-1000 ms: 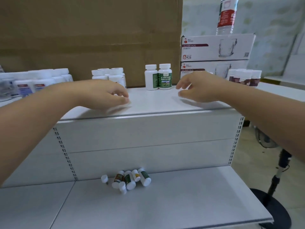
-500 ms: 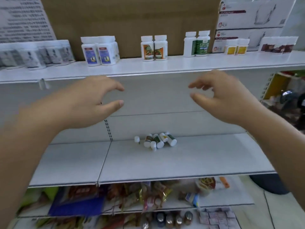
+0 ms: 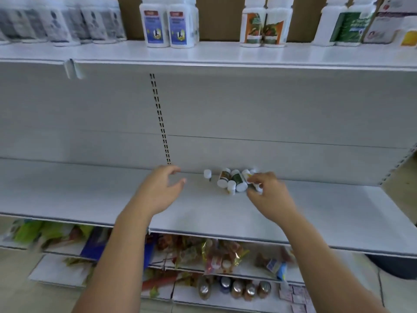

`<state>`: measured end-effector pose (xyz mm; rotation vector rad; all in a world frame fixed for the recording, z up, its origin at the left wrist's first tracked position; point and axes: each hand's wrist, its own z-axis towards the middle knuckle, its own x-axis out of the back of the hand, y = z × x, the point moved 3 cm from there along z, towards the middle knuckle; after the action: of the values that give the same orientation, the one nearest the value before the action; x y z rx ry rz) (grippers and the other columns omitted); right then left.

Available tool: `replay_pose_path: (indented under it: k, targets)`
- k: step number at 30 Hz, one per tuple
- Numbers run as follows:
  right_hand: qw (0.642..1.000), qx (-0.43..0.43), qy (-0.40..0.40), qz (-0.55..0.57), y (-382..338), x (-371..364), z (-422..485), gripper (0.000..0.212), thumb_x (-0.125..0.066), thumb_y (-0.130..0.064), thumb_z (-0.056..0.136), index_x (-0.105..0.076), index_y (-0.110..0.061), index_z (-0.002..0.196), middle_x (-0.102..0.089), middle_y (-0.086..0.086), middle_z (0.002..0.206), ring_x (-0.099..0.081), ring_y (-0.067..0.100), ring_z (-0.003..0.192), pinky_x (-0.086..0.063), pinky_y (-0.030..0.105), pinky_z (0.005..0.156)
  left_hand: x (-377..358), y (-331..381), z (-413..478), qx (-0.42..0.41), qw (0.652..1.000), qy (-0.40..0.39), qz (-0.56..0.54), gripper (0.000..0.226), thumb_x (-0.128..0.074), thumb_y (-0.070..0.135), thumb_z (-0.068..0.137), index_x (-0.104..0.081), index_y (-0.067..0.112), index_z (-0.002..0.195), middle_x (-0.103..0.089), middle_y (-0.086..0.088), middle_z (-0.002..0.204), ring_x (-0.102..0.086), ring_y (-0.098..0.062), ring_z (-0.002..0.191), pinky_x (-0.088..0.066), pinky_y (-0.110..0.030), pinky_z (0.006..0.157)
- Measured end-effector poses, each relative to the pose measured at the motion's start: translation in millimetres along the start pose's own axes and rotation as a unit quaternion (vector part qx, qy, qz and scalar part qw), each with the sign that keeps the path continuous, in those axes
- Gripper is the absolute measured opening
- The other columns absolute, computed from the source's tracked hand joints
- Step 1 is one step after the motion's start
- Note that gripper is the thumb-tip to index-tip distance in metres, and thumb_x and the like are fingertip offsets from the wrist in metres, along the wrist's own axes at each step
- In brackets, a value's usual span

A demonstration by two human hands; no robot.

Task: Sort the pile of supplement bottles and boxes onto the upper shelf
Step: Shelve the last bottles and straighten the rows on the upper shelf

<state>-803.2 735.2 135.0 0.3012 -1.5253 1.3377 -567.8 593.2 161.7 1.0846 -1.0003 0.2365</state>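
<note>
Fingers [image 3: 253, 177] of the right hand [image 3: 269, 195] curl around a bottle at the pile [image 3: 234, 180] on the middle shelf [image 3: 316, 211]; left hand [image 3: 158, 190] hovers spread, empty. Risk: lying bottles could roll if nudged; blur hides the grip.

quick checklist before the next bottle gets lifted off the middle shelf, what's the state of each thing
1. Right hand on a bottle: ok, its fingers are at the right end of the pile of small bottles.
2. Grip closed firmly on that bottle: cannot tell, the fingers are blurred and hide it.
3. Left hand free: ok, open and empty above the middle shelf.
4. Lone bottle within left hand's reach: ok, it stands apart, left of the pile.
5. Space on the upper shelf: ok, bare gap between the blue-label bottles and the orange-label bottles.
6. Matching label group: cannot tell, the pile's labels are too small.
</note>
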Motion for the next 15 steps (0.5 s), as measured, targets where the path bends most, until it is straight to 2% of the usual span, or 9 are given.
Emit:
replay_pose_path:
  k: [2,5,6,8,9,13,15]
  targets:
    - [1.0,-0.005,-0.019,0.004,10,-23,21,0.024,-0.061,-0.027,0.086,-0.067,-0.022,0.109,-0.057,0.0,0.109,-0.056,0.021,0.094,-0.046,0.032,0.079,-26,-9,20,0.009,1.0,-0.007,-0.016,0.037,-0.061,0.028,0.094,-0.058,0.016,0.128,-0.057,-0.003,0.134,-0.052,-0.016,0.123,-0.035,-0.02,0.098]
    - [1.0,0.004,-0.022,-0.004,30,-59,57,0.007,-0.061,-0.024,0.086,-0.067,-0.023,0.089,-0.05,-0.009,0.086,-0.05,0.016,0.079,-0.037,0.023,0.063,-67,-30,57,0.026,0.999,-0.025,-0.017,0.036,-0.061,0.028,0.093,-0.059,0.016,0.127,-0.059,-0.004,0.131,-0.054,-0.016,0.12,-0.034,-0.019,0.09]
    - [1.0,0.004,-0.022,-0.004,36,-70,67,0.004,-0.061,-0.023,0.087,-0.064,-0.024,0.084,-0.05,-0.01,0.082,-0.052,0.017,0.078,-0.037,0.023,0.062,-80,-39,70,0.034,0.999,-0.031,-0.018,0.036,-0.061,0.028,0.093,-0.059,0.017,0.127,-0.059,-0.003,0.131,-0.054,-0.016,0.121,-0.034,-0.019,0.09]
    - [1.0,0.008,-0.025,-0.014,52,-93,88,0.004,-0.058,-0.022,0.088,-0.061,-0.02,0.085,-0.053,-0.006,0.085,-0.056,0.019,0.084,-0.042,0.027,0.072,-104,-55,94,0.05,0.998,-0.034,-0.02,0.038,-0.062,0.028,0.092,-0.058,0.017,0.129,-0.059,-0.002,0.132,-0.053,-0.016,0.122,-0.033,-0.018,0.089]
    - [0.999,0.001,-0.031,-0.012,61,-104,98,0.007,-0.057,-0.023,0.089,-0.062,-0.018,0.091,-0.055,-0.003,0.091,-0.057,0.02,0.088,-0.044,0.03,0.078,-116,-64,107,0.056,0.998,-0.032,-0.019,0.039,-0.062,0.027,0.092,-0.057,0.017,0.129,-0.059,-0.003,0.133,-0.053,-0.016,0.122,-0.033,-0.018,0.088]
    - [0.996,-0.039,-0.075,-0.041,89,-143,128,0.027,-0.056,-0.036,0.086,-0.06,-0.018,0.106,-0.058,0.007,0.106,-0.056,0.028,0.098,-0.047,0.033,0.079,-171,-87,154,0.083,0.995,-0.048,-0.024,0.053,-0.063,0.029,0.09,-0.048,0.017,0.139,-0.053,-0.006,0.142,-0.05,-0.022,0.129,-0.033,-0.022,0.092]
    - [0.996,-0.039,-0.053,-0.064,96,-157,131,0.033,-0.059,-0.043,0.083,-0.064,-0.022,0.108,-0.056,0.007,0.111,-0.053,0.03,0.102,-0.046,0.034,0.084,-197,-91,171,0.093,0.993,-0.055,-0.042,0.06,-0.065,0.031,0.088,-0.042,0.019,0.143,-0.048,-0.007,0.145,-0.047,-0.027,0.13,-0.035,-0.024,0.095]
